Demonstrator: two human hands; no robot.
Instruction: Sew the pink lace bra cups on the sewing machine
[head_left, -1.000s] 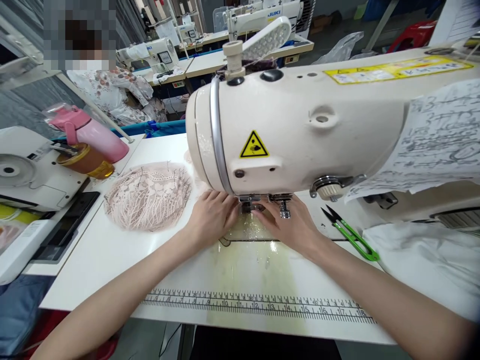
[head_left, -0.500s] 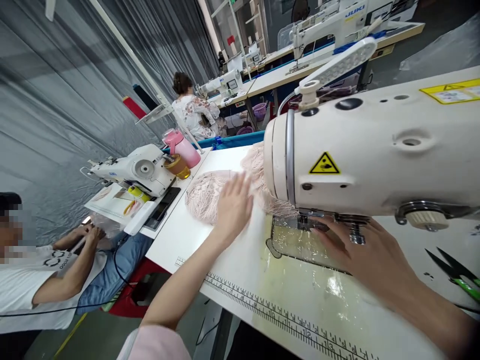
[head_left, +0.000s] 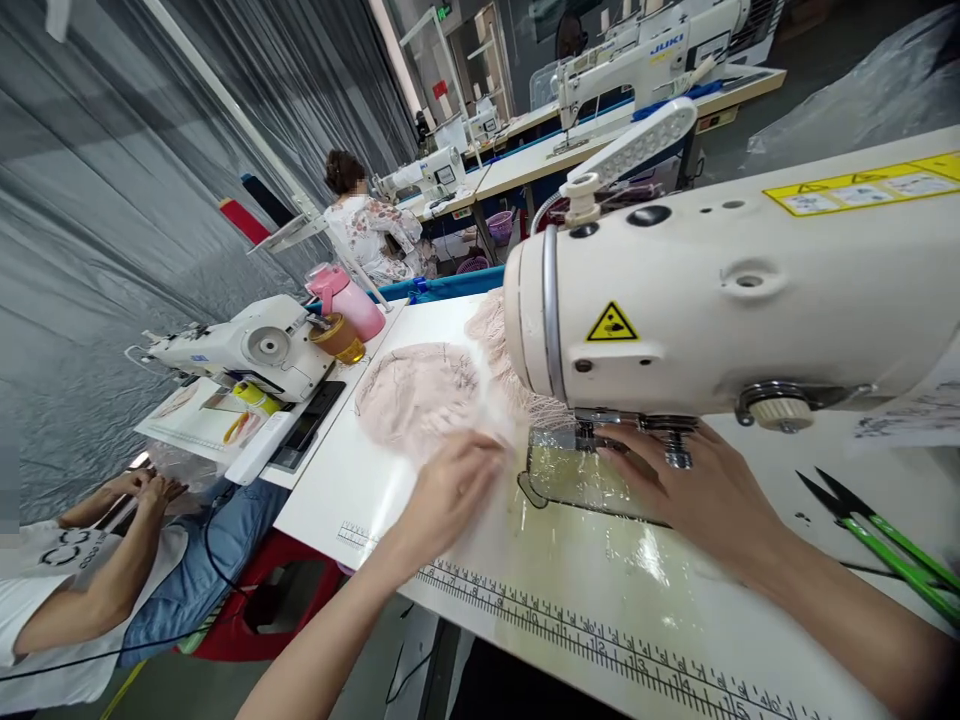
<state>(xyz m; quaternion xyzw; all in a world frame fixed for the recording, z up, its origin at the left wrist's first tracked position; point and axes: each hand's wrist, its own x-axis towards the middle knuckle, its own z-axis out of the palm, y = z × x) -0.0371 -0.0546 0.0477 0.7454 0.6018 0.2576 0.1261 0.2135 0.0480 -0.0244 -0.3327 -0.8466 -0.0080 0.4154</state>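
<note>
Pale pink sheer fabric point(head_left: 420, 390) lies in a rounded, gathered piece on the white table left of the sewing machine point(head_left: 645, 310). A fringed, lacy pale pink part point(head_left: 499, 345) runs behind the machine head toward the presser foot point(head_left: 586, 432). My left hand point(head_left: 450, 490) is at the fabric's near edge, its fingers closed in a pinch on the thin material; motion blurs it a little. Under the machine head, my right hand point(head_left: 697, 480) lies low over the needle plate area, fingers stretched and apart beside the presser foot. The machine partly hides those fingers.
Green-handled thread snips point(head_left: 874, 530) lie at the right. A printed ruler point(head_left: 555, 620) runs along the table's front edge. A pink flask point(head_left: 349, 300) and an amber cup point(head_left: 337, 340) stand at back left. A seated person point(head_left: 90, 580) works beside another machine point(head_left: 247, 345).
My left hand has come down toward me from flat on the fabric, fingers now closed at its near edge. The fabric looks smoother and shifted. My right hand stays by the presser foot.
</note>
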